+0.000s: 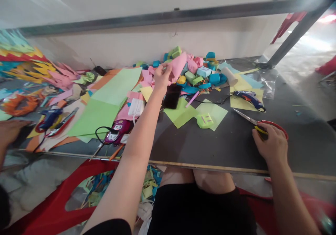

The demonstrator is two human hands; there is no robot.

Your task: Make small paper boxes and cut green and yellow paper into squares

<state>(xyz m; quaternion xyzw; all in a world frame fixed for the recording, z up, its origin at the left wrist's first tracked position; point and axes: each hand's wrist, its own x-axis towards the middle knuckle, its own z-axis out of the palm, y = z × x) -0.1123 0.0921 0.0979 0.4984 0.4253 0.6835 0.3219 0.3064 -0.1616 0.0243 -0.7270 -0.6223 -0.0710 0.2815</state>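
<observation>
My left hand (160, 76) reaches far across the dark table (210, 147) and pinches a pink sheet of foam paper (177, 66), lifted above the heap of coloured foam blocks (199, 72). My right hand (270, 144) rests near the table's front right, closed round the red and yellow handles of a pair of scissors (258, 124) whose blades point left and away. A black phone (172, 96) lies just beneath my left wrist.
Light green sheets (105, 105), a small green foam piece (205, 120) on green paper, a blue glue gun (249, 98) on yellow paper, a purple device with cable (117, 128). Another person's hand (10, 131) at far left. Red stool (52, 207) below.
</observation>
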